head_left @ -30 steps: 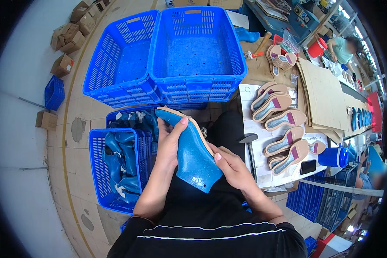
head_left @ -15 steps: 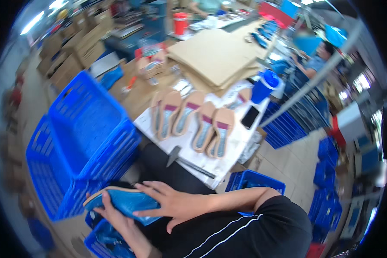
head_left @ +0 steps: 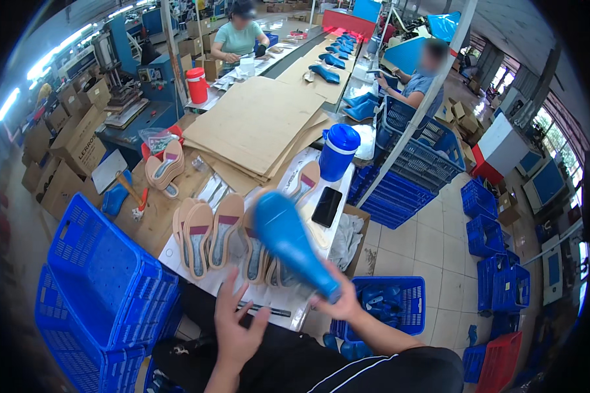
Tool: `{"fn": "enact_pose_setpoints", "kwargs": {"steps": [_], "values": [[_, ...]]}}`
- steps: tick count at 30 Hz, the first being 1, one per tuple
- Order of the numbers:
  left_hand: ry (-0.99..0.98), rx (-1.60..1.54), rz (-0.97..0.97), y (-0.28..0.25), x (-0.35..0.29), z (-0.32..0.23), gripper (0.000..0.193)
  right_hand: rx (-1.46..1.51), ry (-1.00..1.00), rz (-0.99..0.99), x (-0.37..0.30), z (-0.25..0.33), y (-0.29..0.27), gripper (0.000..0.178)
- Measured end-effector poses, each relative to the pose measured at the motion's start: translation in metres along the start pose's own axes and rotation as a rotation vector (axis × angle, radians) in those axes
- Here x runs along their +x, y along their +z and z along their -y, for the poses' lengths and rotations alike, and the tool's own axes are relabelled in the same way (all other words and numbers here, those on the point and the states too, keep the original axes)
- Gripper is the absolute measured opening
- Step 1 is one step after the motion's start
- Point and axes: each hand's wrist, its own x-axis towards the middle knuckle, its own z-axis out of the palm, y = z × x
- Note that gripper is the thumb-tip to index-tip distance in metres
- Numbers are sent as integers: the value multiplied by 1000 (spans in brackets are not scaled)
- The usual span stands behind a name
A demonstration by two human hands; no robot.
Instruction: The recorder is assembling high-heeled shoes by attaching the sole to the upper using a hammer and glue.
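Observation:
My right hand [head_left: 341, 300] grips a blue shoe last [head_left: 285, 236] by its narrow end. The last is tilted over the white-topped table [head_left: 172, 261], slightly blurred, with a tan edge at its far end. Fingers spread and empty, my left hand [head_left: 238, 327] hovers at the table's near edge. Beneath and beside the last lie several tan insoles [head_left: 197, 239] with maroon bands and grey strips; the last hides some of them. A hammer's dark handle [head_left: 272, 310] shows between my hands, its head hidden.
Stacked blue crates [head_left: 105, 288] stand at left; another crate [head_left: 413, 304] with blue lasts is at right. Brown boards [head_left: 255, 124], a blue jug [head_left: 339, 150], a phone [head_left: 326, 206] and another hammer [head_left: 134, 195] are on the table. Two people work beyond, near a slanted pole [head_left: 416, 124].
The blue last has moved from both hands at lower left to my right hand over the table. My left hand has let go and opened. The view has shifted.

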Motion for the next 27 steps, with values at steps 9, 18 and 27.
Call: {"fn": "enact_pose_setpoints", "kwargs": {"steps": [9,18,27], "values": [[609,864,655,139,44,131,75,98,160,-722,121,-6,-164,87],[394,1014,775,136,55,201,69,67,385,-596,295,-233,-345,68],[369,944,639,133,54,201,62,-197,357,-438,447,-358,-407,85]]}}
